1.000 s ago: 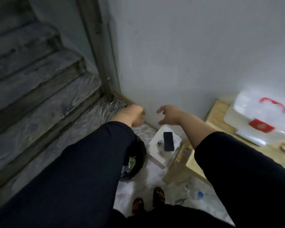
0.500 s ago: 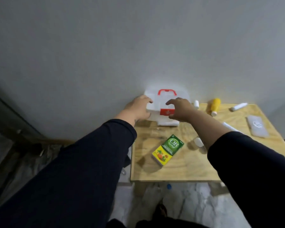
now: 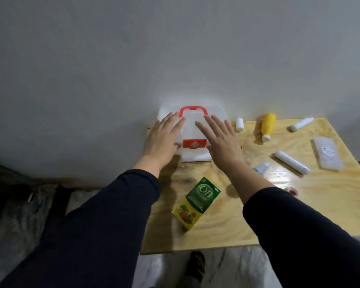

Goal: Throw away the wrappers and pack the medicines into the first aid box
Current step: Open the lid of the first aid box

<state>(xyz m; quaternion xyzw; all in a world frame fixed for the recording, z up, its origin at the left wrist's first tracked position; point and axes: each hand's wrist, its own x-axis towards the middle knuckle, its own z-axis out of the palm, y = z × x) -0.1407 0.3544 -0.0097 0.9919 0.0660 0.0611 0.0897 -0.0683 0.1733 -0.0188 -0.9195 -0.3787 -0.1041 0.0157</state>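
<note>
On the plywood table [image 3: 299, 215], my left hand [image 3: 161, 140] and right hand [image 3: 221, 140] lay spread, empty, over the first aid box [image 3: 192, 129], probably light, rigid plastic, best lifted by its handle [image 3: 192, 110].

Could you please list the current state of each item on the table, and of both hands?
First aid box: shut, red latch down, against the wall.
Left hand: open, fingers spread at the box.
Right hand: open, fingers spread at the box.
Green and yellow carton: lying flat, closed.
Yellow bottle: lying on its side, capped.
White tube: lying flat.
Flat clear packet: lying flat.
</note>
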